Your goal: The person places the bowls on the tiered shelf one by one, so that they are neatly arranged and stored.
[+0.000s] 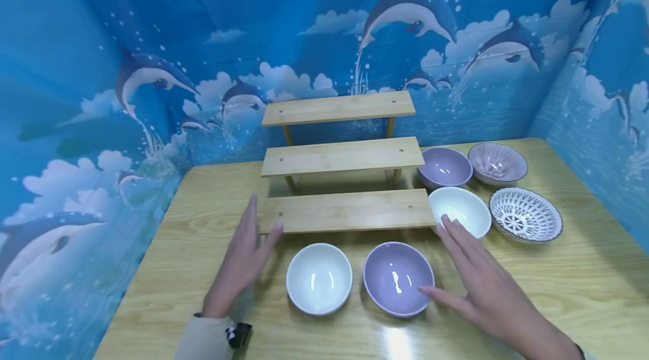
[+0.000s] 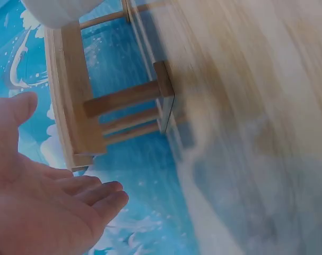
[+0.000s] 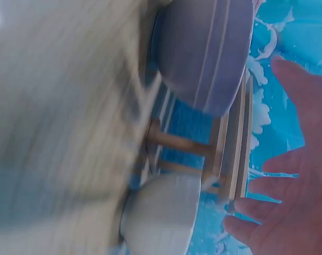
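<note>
My left hand (image 1: 243, 261) hovers with straight fingers and thumb apart, left of a white bowl (image 1: 319, 279); nothing is in it. Beside that bowl stands a purple bowl (image 1: 398, 279), both upright in front of a three-step wooden stand (image 1: 350, 210). My right hand (image 1: 489, 289) is held out flat, its thumb tip overlapping the purple bowl's right rim in the head view. Its fingertips overlap a second white bowl (image 1: 462, 208) behind. In the right wrist view, the right palm (image 3: 304, 196) is bare, facing the purple bowl (image 3: 200, 53).
At the right of the stand are another purple bowl (image 1: 445, 167), a striped purple bowl (image 1: 498, 163) and a blue-and-white patterned bowl (image 1: 525, 214). All stand on a wood-grain table (image 1: 203, 225). A blue dolphin-print cloth (image 1: 304, 22) encloses the back and sides.
</note>
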Demonstrator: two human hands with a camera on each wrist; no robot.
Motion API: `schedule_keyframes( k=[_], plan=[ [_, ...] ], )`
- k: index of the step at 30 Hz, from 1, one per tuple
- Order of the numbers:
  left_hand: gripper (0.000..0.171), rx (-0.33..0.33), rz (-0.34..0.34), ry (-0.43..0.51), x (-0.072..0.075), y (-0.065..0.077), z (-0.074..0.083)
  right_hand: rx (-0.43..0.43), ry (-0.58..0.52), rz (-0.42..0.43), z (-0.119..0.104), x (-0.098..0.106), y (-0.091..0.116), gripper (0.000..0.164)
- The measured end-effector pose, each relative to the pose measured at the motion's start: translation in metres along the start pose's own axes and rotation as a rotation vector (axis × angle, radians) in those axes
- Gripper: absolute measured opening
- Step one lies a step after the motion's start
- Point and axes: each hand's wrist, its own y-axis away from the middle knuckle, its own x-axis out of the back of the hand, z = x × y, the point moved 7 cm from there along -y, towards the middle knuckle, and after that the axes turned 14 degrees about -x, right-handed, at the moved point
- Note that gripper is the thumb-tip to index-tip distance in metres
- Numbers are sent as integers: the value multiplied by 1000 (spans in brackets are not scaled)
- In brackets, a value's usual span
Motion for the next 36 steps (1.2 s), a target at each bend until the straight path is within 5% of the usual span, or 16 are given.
schedule_keyframes(
  k=[8, 14, 22, 36],
  plan=[
    [94, 125, 34, 327, -6, -14, -13, 0, -73, -97, -15, -14, 6, 111],
    [91, 223, 62, 456, -13, -20, -23, -59, -135, -208, -21, -28, 6, 115],
    [90, 338, 87, 500, -24, -22, -32, -70, -190, -263, -25, -43, 4, 125],
    [93, 366, 98, 528, -31, -24, -31, -61, -228, -156, -21, -50, -6, 125]
  ],
)
